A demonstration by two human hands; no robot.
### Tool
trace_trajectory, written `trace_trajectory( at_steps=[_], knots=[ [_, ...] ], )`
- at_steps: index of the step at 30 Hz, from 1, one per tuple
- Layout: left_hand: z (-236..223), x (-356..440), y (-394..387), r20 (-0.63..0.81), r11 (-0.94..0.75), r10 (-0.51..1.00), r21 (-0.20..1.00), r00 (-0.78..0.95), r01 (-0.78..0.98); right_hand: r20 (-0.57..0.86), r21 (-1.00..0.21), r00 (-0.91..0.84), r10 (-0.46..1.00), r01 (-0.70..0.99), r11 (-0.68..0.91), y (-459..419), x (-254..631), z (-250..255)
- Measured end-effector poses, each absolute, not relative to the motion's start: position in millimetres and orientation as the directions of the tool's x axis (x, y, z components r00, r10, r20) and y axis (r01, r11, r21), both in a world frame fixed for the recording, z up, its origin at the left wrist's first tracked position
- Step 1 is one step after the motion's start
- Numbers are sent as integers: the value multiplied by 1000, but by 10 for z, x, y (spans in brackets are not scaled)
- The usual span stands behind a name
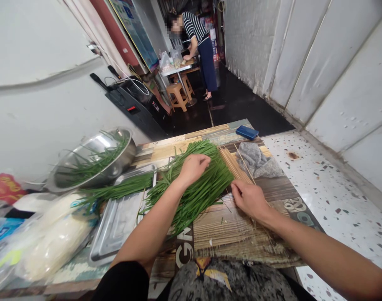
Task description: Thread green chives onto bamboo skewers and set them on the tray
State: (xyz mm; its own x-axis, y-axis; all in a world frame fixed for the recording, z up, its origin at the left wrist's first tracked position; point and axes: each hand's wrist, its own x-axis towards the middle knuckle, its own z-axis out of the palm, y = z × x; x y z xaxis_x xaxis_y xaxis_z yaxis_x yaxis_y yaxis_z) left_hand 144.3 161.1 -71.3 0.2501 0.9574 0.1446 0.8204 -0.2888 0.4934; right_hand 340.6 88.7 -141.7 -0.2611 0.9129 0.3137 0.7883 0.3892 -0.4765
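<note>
A thick pile of green garlic chives lies on the wood-patterned table. Over the upper part of the pile is my left hand, its fingers curled together; anything between them is too small to make out. My right hand is closed in a pinch at the right-hand ends of the chives, and what it grips is hidden. Thin bamboo skewers lie just beyond it, between the chives and a grey cloth.
To the left are a metal tray with more chives across it, a steel bowl of chives and plastic-bagged pale food. A blue box sits at the far edge. Another person bends over a small table behind.
</note>
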Motion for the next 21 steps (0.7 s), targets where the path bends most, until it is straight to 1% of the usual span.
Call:
trace_trajectory(
  at_steps=[7,13,21],
  knots=[
    [-732,1474,1604,152,-337,941,494,301,802,342,-460,-263,902,790,405,882,3405,-1406],
    [-746,1474,1604,158,-329,944,508,290,796,320,-455,-268,909,798,395,882,3406,-1413],
    [-777,1455,1609,187,-348,937,487,294,801,334,-458,-275,902,789,410,886,3411,-1417]
  ],
)
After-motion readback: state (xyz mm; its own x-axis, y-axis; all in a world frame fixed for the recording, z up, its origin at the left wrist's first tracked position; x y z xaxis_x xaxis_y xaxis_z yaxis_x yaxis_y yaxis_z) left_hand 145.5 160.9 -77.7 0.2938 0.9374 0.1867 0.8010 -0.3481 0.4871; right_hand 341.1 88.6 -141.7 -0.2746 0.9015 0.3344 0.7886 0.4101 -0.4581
